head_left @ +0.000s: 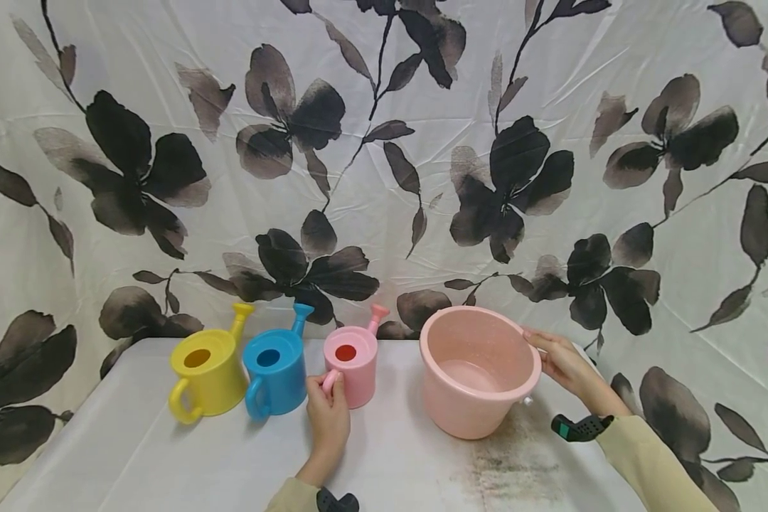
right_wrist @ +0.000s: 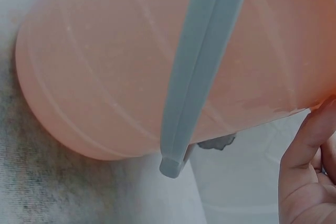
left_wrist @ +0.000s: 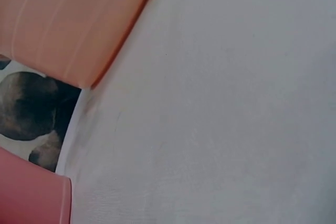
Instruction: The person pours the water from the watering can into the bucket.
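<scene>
Four smooth, plastic-looking vessels in a row on white-covered table, L to R:

1. Yellow can: watering type, round body, loop handle, flared spout; near L end.
2. Blue can: same shape; just beside yellow.
3. Pink can: same pattern, rnd top opening; upright near far table edge, betw. blue can & bucket. Your L hand has fingers closed in a pinch on its loop handle, partly hiding it.
4. Bucket: pale pink, glossy, tapered, wide rolled rim; R of pink can, apart from it. Your R hand pinches its rim at R side, fingers bent, little gap.

Also: pale grey ridged bar crosses in front of bucket wall, blocking part of your R-wrist view. Dark rough stain on table nr bucket base. Black wristbands, beige sleeves on you. Creased floral cloth hangs behind.
</scene>
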Motion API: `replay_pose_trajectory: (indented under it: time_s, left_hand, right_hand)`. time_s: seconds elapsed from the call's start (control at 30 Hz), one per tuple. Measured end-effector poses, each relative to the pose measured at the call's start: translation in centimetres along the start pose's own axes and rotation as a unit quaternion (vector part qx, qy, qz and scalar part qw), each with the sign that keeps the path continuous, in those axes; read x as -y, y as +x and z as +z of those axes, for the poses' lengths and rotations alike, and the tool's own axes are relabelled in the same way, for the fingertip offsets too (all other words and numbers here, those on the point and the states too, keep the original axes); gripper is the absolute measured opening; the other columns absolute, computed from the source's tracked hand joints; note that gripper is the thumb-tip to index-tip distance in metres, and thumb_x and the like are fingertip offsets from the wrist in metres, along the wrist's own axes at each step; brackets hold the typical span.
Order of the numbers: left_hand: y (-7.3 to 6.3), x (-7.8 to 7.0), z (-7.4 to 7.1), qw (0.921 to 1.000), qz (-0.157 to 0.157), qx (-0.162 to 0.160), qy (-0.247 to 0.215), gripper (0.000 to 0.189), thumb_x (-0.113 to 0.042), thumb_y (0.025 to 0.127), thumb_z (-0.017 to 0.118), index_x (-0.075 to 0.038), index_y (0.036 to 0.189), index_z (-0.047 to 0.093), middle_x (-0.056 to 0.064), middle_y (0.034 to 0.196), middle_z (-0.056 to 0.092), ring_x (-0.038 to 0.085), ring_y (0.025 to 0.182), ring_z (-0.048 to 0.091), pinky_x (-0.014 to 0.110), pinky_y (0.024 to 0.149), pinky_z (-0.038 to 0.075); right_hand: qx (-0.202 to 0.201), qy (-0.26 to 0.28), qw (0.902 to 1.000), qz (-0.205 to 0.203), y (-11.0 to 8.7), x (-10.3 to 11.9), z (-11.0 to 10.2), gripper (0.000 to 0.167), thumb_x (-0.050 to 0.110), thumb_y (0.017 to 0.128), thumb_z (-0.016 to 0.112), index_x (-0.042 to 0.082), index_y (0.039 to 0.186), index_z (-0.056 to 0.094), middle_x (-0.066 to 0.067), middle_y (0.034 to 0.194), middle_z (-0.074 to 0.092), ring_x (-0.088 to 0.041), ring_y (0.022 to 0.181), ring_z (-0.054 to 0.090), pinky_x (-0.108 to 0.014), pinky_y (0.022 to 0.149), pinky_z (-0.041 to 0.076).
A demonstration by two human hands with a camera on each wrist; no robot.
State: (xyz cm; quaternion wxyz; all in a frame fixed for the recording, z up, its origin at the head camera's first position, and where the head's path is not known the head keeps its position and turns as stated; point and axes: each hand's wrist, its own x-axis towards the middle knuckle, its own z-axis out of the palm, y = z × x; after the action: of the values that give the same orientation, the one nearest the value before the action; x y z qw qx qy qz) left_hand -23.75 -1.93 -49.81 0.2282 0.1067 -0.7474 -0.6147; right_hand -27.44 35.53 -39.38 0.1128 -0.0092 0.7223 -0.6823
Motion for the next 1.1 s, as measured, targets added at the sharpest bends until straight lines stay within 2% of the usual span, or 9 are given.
replay_pose_trajectory:
  time_s: [0.07, 0.17, 0.23, 0.3, 0.47, 0.63, 0.77, 0.97, 1.1]
  left_hand:
    - [0.0, 0.0, -0.1, 1.0, 0.002, 0.003, -0.003, 0.03, -0.028, 0.099, 0.052, -0.008, 0.118, 0.04, 0.009, 0.113, 0.055, 0.018, 0.104, 0.053, 0.036, 0.094, 0.051]
    - [-0.2, 0.0, -0.4, 0.9999, 0.007, 0.006, -0.005, 0.033, -0.027, 0.099, 0.053, -0.007, 0.122, 0.041, 0.01, 0.118, 0.054, 0.02, 0.11, 0.052, 0.041, 0.098, 0.049]
    - [-0.2, 0.0, -0.8, 0.9999, 0.015, 0.006, 0.003, 0.036, -0.029, 0.099, 0.053, -0.007, 0.125, 0.042, 0.009, 0.121, 0.053, 0.021, 0.113, 0.051, 0.043, 0.099, 0.048]
    - [-0.4, -0.2, -1.2, 0.9994, 0.029, 0.006, 0.016, 0.039, -0.03, 0.098, 0.053, -0.007, 0.127, 0.042, 0.009, 0.123, 0.052, 0.022, 0.114, 0.049, 0.044, 0.098, 0.048]
    - [-0.5, -1.0, -2.8, 0.995, 0.082, -0.001, 0.057, 0.043, -0.028, 0.096, 0.057, -0.007, 0.131, 0.045, 0.01, 0.126, 0.054, 0.023, 0.111, 0.049, 0.046, 0.093, 0.048]
    - [0.0, -1.9, -5.0, 0.9873, 0.137, -0.014, 0.08, 0.04, -0.017, 0.094, 0.06, -0.006, 0.131, 0.048, 0.01, 0.128, 0.055, 0.024, 0.116, 0.048, 0.051, 0.097, 0.046]
    - [0.7, -2.5, -7.0, 0.9804, 0.171, -0.03, 0.094, 0.036, -0.009, 0.094, 0.059, -0.002, 0.129, 0.05, 0.012, 0.126, 0.057, 0.025, 0.116, 0.048, 0.049, 0.096, 0.044]
    - [2.0, -2.5, -10.3, 0.978, 0.176, -0.054, 0.099, 0.033, -0.007, 0.094, 0.058, 0.0, 0.126, 0.051, 0.017, 0.123, 0.056, 0.028, 0.113, 0.046, 0.052, 0.096, 0.039]
    - [2.7, -2.0, -12.3, 0.979, 0.164, -0.064, 0.103, 0.032, -0.004, 0.093, 0.059, 0.0, 0.124, 0.053, 0.018, 0.123, 0.056, 0.03, 0.112, 0.045, 0.05, 0.094, 0.035]
  right_hand:
    - [0.002, -0.012, 0.9999, 0.0, -0.1, 0.0, 0.1, 0.07, 0.029, 0.102, 0.045, -0.011, 0.148, 0.012, 0.0, 0.132, 0.055, 0.005, 0.096, 0.06, -0.017, 0.085, 0.051]
    - [0.006, -0.03, 0.9995, 0.004, -0.4, 0.0, 0.1, 0.07, 0.032, 0.103, 0.043, -0.009, 0.149, 0.011, -0.021, 0.154, 0.027, 0.008, 0.098, 0.058, -0.016, 0.086, 0.05]
    - [0.011, -0.037, 0.9992, 0.006, -0.6, 0.0, 0.1, 0.07, 0.034, 0.103, 0.041, -0.008, 0.15, 0.01, -0.025, 0.157, 0.012, 0.009, 0.099, 0.057, -0.015, 0.087, 0.05]
    - [0.011, -0.036, 0.9993, 0.006, -0.8, 0.0, 0.2, 0.07, 0.033, 0.103, 0.041, -0.008, 0.15, 0.01, -0.026, 0.157, 0.011, 0.009, 0.099, 0.057, -0.016, 0.087, 0.05]
    - [0.009, -0.023, 0.9997, -0.003, -1.1, 0.0, 0.3, 0.069, 0.029, 0.103, 0.043, -0.011, 0.148, 0.01, -0.019, 0.152, 0.027, 0.008, 0.099, 0.058, -0.017, 0.087, 0.05]
    - [0.001, -0.02, 0.9998, -0.005, -1.3, -0.1, 0.5, 0.07, 0.029, 0.103, 0.045, -0.012, 0.148, 0.011, -0.008, 0.145, 0.039, 0.008, 0.098, 0.059, -0.016, 0.086, 0.05]
    - [-0.004, -0.015, 0.9999, 0.0, -1.4, -0.2, 0.6, 0.069, 0.028, 0.102, 0.045, -0.012, 0.148, 0.012, 0.006, 0.129, 0.052, 0.007, 0.096, 0.06, -0.016, 0.085, 0.051]
    - [-0.004, -0.001, 1.0, -0.002, -1.8, -0.2, 1.0, 0.069, 0.026, 0.102, 0.046, -0.014, 0.147, 0.012, 0.02, 0.107, 0.058, 0.006, 0.096, 0.061, -0.017, 0.084, 0.052]
    - [-0.006, 0.0, 1.0, -0.005, -2.1, -0.1, 1.2, 0.068, 0.026, 0.102, 0.046, -0.014, 0.146, 0.012, 0.022, 0.104, 0.058, 0.006, 0.095, 0.061, -0.017, 0.083, 0.052]
